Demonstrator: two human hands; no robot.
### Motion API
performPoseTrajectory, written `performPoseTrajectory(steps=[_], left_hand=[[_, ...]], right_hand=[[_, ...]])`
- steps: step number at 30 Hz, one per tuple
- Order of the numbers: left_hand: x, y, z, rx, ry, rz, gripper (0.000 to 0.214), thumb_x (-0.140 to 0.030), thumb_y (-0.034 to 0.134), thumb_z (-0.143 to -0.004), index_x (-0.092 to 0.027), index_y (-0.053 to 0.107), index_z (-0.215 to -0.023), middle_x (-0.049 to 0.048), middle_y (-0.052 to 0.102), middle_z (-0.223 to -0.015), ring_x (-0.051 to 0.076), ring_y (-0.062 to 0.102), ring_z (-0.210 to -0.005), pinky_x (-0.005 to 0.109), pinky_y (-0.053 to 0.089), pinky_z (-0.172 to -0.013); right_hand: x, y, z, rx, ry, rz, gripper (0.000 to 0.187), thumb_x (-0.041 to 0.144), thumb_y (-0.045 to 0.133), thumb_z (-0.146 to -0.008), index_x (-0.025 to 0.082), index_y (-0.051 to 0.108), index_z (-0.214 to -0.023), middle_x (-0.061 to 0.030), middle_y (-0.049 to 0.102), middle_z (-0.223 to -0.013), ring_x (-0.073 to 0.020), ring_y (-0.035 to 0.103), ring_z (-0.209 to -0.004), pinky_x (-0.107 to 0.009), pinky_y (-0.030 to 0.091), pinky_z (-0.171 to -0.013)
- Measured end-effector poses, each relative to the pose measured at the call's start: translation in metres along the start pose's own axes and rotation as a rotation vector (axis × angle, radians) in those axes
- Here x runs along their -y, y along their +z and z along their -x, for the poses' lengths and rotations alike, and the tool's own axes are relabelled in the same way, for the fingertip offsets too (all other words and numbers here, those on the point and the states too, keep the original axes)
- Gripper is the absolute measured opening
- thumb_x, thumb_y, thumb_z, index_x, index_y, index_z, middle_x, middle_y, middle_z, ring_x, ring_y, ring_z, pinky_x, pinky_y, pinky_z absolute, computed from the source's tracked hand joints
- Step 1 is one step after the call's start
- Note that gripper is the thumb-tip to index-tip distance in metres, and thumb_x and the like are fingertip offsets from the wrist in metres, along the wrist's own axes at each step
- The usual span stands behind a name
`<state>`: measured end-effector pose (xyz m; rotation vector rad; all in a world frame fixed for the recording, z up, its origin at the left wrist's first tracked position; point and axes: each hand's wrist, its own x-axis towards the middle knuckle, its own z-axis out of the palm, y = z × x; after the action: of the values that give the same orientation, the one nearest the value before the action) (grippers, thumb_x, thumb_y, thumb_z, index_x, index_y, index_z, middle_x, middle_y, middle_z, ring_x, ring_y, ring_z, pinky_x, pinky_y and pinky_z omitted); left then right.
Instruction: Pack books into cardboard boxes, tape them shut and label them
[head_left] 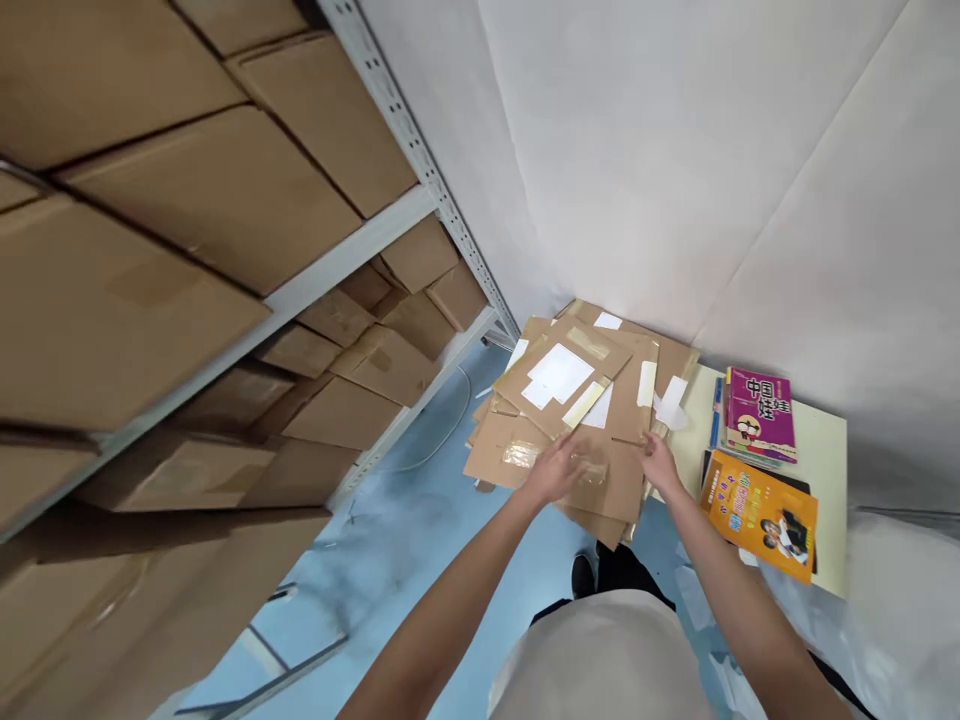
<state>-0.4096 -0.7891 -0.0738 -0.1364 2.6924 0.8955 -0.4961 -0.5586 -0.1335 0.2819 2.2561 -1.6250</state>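
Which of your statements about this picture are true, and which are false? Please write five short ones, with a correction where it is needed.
1. The left hand and the right hand are both at the flattened cardboard. True.
2. The purple book lies on the floor. False: it lies on top of a stack on the pale table.
3. The orange book is nearer to the person's body than the purple book. True.
4. The right hand is on the orange book. False: it is at the right edge of the flattened cardboard.
5. The metal shelf on the picture's left holds brown boxes. True.
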Motion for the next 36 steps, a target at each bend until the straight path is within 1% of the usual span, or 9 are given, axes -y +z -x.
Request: performPoseTrajectory(steps=[2,5,8,11,13,18,25,32,36], left_hand=[[-0.007,-0.004,-0.042,-0.039,-0.081,-0.078,0.061,-0.041,0.062,-0.086,-0.018,0.048,-0.141,0.0188,0.035,-0.157,0.036,0.035,-0.144,0.051,0.037,-0.111],[-0.010,-0.001,-0.097,-0.097,-0.276,-0.155,0.081,-0.051,0.068,-0.081,-0.016,0.038,-0.148,0.0222,0.019,-0.162,0.045,0.019,-0.148,0.059,0.033,-0.110],[-0.005,0.009,-0.123,-0.034,-0.411,-0.154,0.093,-0.057,0.071,-0.077,-0.014,0.034,-0.150,0.0255,0.020,-0.161,0.046,0.021,-0.147,0.059,0.037,-0.108],[0.001,0.017,-0.123,-0.051,-0.413,-0.187,0.090,-0.058,0.068,-0.079,-0.015,0.034,-0.150,0.0227,0.027,-0.159,0.042,0.023,-0.147,0.056,0.038,-0.109],[0.003,0.019,-0.118,-0.082,-0.407,-0.228,0.085,-0.055,0.067,-0.080,-0.015,0.037,-0.149,0.0222,0.030,-0.158,0.041,0.026,-0.147,0.055,0.039,-0.108],[0.002,0.016,-0.117,-0.146,-0.456,-0.305,0.075,-0.051,0.064,-0.083,-0.015,0.043,-0.146,0.0227,0.029,-0.159,0.040,0.029,-0.145,0.058,0.035,-0.111],[-0.002,0.000,-0.127,-0.200,-0.510,-0.179,0.073,-0.050,0.050,-0.090,-0.012,0.036,-0.150,0.0218,0.026,-0.160,0.040,0.022,-0.148,0.061,0.030,-0.113],[0.010,-0.018,-0.131,-0.209,-0.538,-0.052,0.071,-0.055,0.042,-0.091,-0.014,0.035,-0.149,0.0201,0.024,-0.161,0.039,0.021,-0.148,0.064,0.030,-0.112],[0.027,-0.022,-0.123,-0.137,-0.487,-0.035,0.073,-0.055,0.046,-0.090,-0.014,0.036,-0.149,0.0204,0.023,-0.162,0.039,0.019,-0.149,0.062,0.029,-0.113]], right_hand=[[0.001,0.006,-0.024,-0.021,0.005,0.013,0.053,0.032,0.068,-0.061,0.019,0.064,-0.112,-0.0111,0.069,-0.120,-0.0277,0.063,-0.113,-0.044,0.048,-0.098],[-0.002,0.011,-0.047,-0.017,0.019,-0.036,0.058,0.031,0.066,-0.062,0.018,0.061,-0.118,-0.0102,0.071,-0.116,-0.0267,0.065,-0.105,-0.043,0.051,-0.093],[-0.004,0.015,-0.054,-0.021,0.093,-0.208,0.059,0.030,0.067,-0.061,0.018,0.060,-0.118,-0.0093,0.073,-0.108,-0.0264,0.068,-0.097,-0.041,0.053,-0.088],[-0.004,0.021,-0.052,0.046,0.194,-0.354,0.051,0.036,0.069,-0.063,0.019,0.062,-0.110,-0.0091,0.074,-0.104,-0.0283,0.069,-0.096,-0.042,0.055,-0.085],[-0.003,0.025,-0.049,0.080,0.202,-0.315,0.041,0.045,0.067,-0.067,0.021,0.063,-0.101,-0.0095,0.074,-0.103,-0.0295,0.068,-0.099,-0.045,0.054,-0.087],[0.004,0.024,-0.041,0.062,0.079,-0.116,0.042,0.060,0.057,-0.077,0.022,0.061,-0.093,-0.0114,0.073,-0.101,-0.0308,0.066,-0.098,-0.050,0.050,-0.092],[0.030,0.016,-0.014,0.061,0.013,-0.277,0.046,0.062,0.056,-0.081,0.021,0.062,-0.101,-0.0089,0.074,-0.103,-0.0284,0.067,-0.097,-0.045,0.052,-0.089],[0.061,-0.012,0.026,-0.007,-0.025,-0.483,0.050,0.061,0.067,-0.075,0.023,0.066,-0.106,-0.0059,0.076,-0.102,-0.0261,0.070,-0.094,-0.040,0.054,-0.086],[0.068,-0.035,0.057,-0.113,-0.013,-0.548,0.048,0.059,0.074,-0.069,0.024,0.067,-0.100,-0.0047,0.077,-0.099,-0.0273,0.070,-0.097,-0.038,0.056,-0.081]])
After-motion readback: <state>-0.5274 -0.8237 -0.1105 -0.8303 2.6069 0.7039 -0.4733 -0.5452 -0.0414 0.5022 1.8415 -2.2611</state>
